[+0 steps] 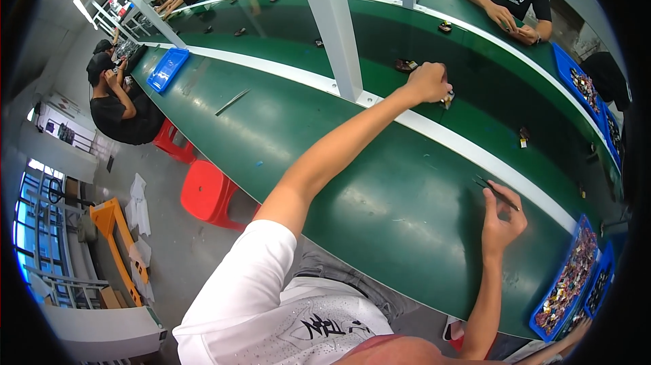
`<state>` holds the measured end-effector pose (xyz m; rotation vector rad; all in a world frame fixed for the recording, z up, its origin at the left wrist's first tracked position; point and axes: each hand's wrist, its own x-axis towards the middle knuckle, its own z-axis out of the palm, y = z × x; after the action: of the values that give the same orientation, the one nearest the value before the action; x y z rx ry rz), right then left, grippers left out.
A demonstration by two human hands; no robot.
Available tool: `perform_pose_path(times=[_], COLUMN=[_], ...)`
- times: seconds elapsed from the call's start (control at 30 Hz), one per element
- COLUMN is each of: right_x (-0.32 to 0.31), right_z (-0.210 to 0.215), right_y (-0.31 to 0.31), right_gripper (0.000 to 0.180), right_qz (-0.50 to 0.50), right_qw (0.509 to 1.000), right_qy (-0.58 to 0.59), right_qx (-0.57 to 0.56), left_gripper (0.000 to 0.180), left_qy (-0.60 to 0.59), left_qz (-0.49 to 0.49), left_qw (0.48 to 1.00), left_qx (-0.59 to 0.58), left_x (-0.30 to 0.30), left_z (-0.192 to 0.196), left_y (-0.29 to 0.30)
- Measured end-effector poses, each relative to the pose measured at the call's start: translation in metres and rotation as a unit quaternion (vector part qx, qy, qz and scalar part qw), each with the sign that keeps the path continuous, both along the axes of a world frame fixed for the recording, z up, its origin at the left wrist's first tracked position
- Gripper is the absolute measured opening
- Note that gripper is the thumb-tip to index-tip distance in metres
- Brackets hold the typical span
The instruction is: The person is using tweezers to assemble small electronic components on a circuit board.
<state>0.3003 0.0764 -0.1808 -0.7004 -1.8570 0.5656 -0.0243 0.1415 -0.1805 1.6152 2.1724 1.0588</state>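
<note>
My left hand (428, 84) reaches out over the dark green conveyor belt (475, 90). Its fingers are closed around a small electronic part (447, 100) with a pale, yellowish patch, mostly hidden by the hand. Above the near green worktop (380, 189), my right hand (503, 222) pinches a pair of thin black tweezers (485, 184). The tweezers' tips point up and left, with nothing seen between them. Beyond my left hand lies another small dark part (407, 65) on the belt, and one with a yellow-white patch (523, 138) lies to the right.
A blue tray (539, 321) full of small colourful parts stands at the near right. Across the belt, a person (505, 6) works by more blue trays (566, 67). A white post (332, 26) rises ahead. At left are silver tweezers (232, 102), a blue tray (167, 70) and a red stool (207, 190).
</note>
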Motion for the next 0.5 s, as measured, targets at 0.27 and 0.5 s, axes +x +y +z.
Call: perform_pose_path(times=[0.27,0.5], right_x=[0.013,-0.001], right_z=[0.003,0.009], right_y=[0.008,0.001], right_gripper=[0.019,0.016], right_qz=[-0.013,0.017], right_qw=[0.955,0.952], right_qy=[0.091,0.118], right_qx=[-0.281,-0.281], left_gripper=[0.017,0.014], left_qy=[-0.311,-0.37], left_qz=[-0.176,-0.156], left_qw=[0.933,0.915], left_qx=[0.036,0.04], left_x=[0.103,0.135], left_z=[-0.001,-0.01], left_y=[-0.078,-0.112])
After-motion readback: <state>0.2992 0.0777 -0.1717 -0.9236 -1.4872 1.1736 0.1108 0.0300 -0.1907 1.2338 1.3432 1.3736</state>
